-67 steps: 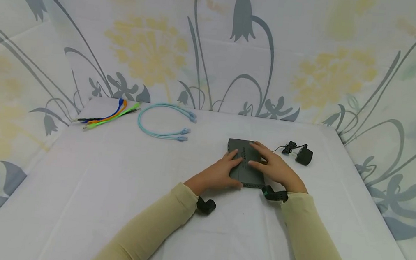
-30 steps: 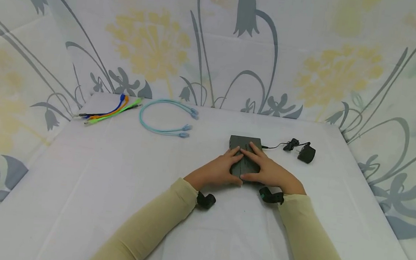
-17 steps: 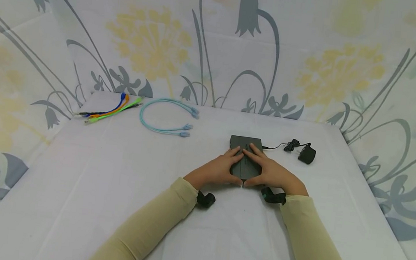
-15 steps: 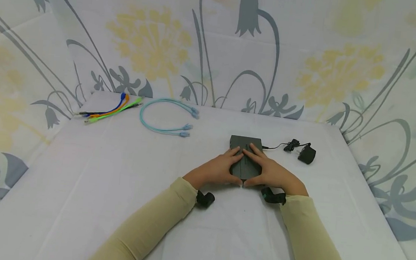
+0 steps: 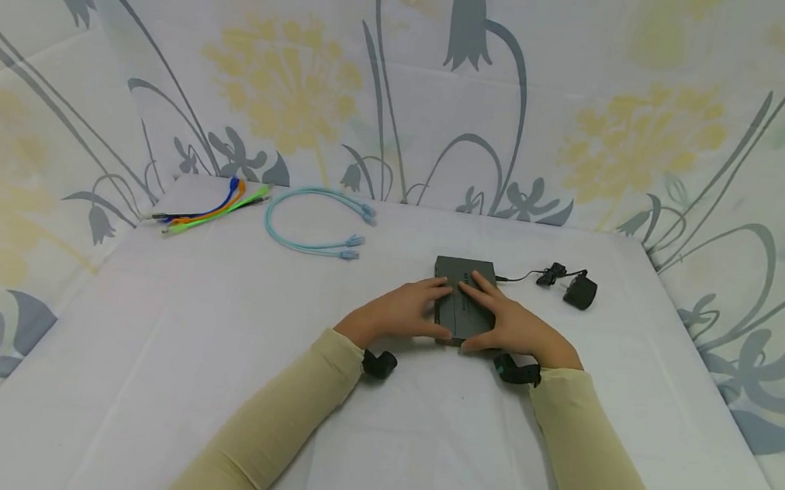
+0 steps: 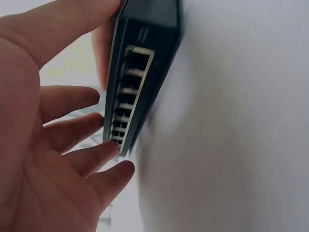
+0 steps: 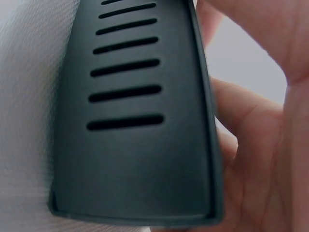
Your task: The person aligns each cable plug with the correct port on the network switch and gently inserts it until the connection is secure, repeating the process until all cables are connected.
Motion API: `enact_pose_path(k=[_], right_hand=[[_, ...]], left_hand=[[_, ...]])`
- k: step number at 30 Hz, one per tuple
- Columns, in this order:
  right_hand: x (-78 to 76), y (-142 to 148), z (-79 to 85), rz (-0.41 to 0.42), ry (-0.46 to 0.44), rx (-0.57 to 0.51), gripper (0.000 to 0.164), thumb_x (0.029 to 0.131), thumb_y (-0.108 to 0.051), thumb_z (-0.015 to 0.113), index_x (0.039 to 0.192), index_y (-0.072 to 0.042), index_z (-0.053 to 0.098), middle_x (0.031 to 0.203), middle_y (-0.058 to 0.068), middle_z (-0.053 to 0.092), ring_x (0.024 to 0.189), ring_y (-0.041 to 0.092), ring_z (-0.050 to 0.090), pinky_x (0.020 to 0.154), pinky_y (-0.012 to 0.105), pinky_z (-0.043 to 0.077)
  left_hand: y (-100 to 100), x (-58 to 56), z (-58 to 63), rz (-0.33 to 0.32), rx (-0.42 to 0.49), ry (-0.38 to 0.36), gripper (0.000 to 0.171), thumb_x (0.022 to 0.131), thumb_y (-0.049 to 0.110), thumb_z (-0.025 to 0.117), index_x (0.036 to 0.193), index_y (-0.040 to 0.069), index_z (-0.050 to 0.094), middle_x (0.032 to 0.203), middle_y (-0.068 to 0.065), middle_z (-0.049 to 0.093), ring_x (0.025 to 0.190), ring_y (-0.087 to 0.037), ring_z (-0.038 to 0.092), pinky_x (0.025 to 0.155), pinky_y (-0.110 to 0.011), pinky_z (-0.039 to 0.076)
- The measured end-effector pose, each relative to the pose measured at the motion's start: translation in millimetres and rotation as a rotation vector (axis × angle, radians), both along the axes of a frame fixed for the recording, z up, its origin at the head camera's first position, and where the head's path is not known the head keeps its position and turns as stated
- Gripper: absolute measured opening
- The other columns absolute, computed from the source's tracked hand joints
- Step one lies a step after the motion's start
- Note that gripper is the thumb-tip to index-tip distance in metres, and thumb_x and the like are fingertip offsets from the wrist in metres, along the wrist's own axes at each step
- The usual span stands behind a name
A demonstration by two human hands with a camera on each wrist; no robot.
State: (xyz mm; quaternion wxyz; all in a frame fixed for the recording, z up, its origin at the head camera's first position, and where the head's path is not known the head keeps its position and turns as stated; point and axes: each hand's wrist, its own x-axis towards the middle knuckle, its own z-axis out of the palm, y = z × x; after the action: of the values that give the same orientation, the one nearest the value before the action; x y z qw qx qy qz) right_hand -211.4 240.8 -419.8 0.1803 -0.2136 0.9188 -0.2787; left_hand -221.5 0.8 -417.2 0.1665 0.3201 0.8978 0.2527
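A dark grey network switch (image 5: 459, 325) lies on the white cloth between the two hands. My left hand (image 5: 397, 310) is at its left side, fingertips at the top edge and thumb near the front left corner. In the left wrist view, this hand (image 6: 53, 154) has spread fingers beside the row of ports on the switch (image 6: 157, 60). The right hand (image 5: 521, 330) rests over the right part of the switch, fingers on its top and thumb at the front edge. The right wrist view shows a slotted side of the switch (image 7: 130, 169), with the hand (image 7: 260, 130) beyond it.
A black power adapter (image 5: 581, 291) lies right of the switch, its tied cord (image 5: 551, 275) running to the switch's right side. Light blue network cables (image 5: 270, 219) lie curved at the back. Farther left are several coloured cables (image 5: 207, 216). Patterned fabric surrounds the table.
The right hand shifted left, then its thumb came down to the front edge. Most recently, the left hand drew slightly left, its thumb parting from the right one. The switch turned slightly earlier.
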Motion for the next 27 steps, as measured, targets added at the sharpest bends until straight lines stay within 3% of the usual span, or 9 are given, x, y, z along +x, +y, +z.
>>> enact_pose_path(k=[9,27], right_hand=[[-0.4,1.7,-3.2,-0.01,-0.006,0.0,0.105,0.071,-0.057,0.079,0.155,-0.036,0.019,0.165,-0.005,-0.003,0.149,0.041,0.009,0.11,0.065,0.026],[0.4,2.1,-2.4,-0.021,-0.029,-0.008,0.107,0.07,-0.056,0.08,0.155,-0.036,0.019,0.164,-0.008,-0.005,0.15,0.039,0.008,0.111,0.064,0.025]], left_hand=[[-18.3,-7.0,4.0,0.092,0.046,0.021,0.075,0.091,0.051,0.061,0.151,0.017,0.035,0.155,-0.006,0.037,0.144,-0.022,0.034,0.116,-0.041,0.032],[-57.5,-22.0,9.3,0.227,0.028,0.112,0.057,0.097,0.038,0.057,0.145,0.012,0.045,0.148,-0.009,0.046,0.14,-0.027,0.04,0.115,-0.042,0.033]])
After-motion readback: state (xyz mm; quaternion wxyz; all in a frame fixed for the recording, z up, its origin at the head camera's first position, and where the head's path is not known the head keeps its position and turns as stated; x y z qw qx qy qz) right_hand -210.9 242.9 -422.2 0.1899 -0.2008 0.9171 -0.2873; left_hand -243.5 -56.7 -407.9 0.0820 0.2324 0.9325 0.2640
